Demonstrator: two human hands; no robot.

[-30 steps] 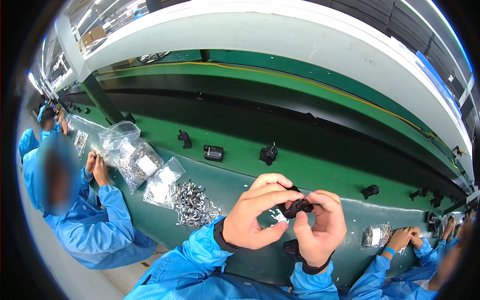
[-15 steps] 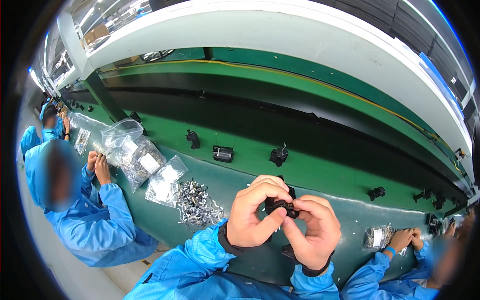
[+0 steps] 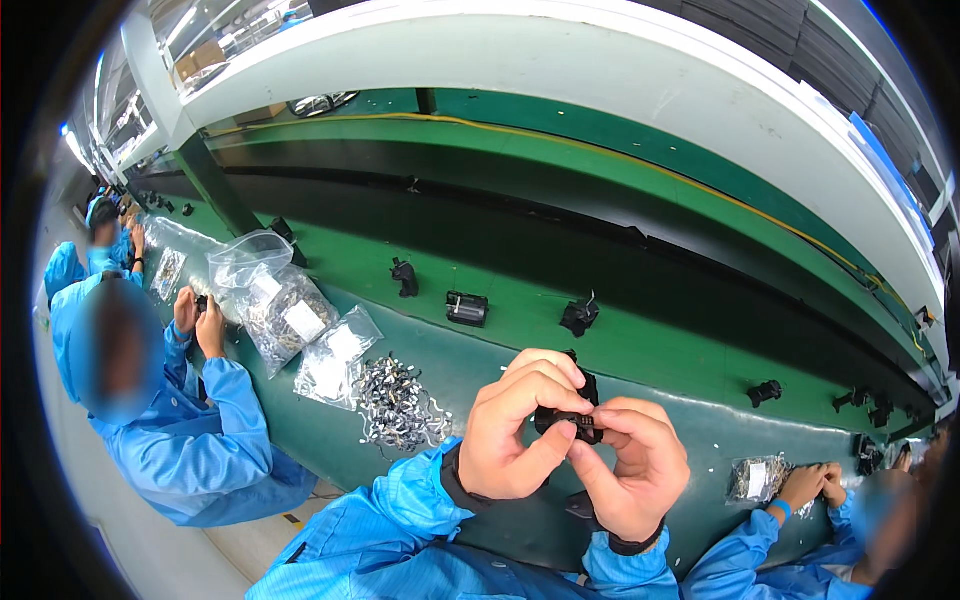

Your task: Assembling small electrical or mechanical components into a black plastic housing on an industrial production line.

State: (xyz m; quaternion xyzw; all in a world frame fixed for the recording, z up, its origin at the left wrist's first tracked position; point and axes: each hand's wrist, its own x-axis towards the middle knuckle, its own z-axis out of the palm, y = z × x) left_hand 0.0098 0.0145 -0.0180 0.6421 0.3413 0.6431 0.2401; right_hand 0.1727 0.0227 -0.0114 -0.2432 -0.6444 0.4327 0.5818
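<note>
Low in the frame's centre I grip the small black part (image 3: 567, 420) between my left hand (image 3: 512, 430) and right hand (image 3: 632, 470), both pinched shut on it, assembly seemingly unfinished, loose metal clips (image 3: 395, 405) waiting lower left on the green bench (image 3: 700, 440).

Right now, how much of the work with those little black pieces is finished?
Looks done: several small black plastic parts sit spaced along the green conveyor belt. In hand: the left hand and right hand pinch one small black plastic piece between them. Left: a loose pile of shiny metal clips and clear plastic bags holding more.
</note>
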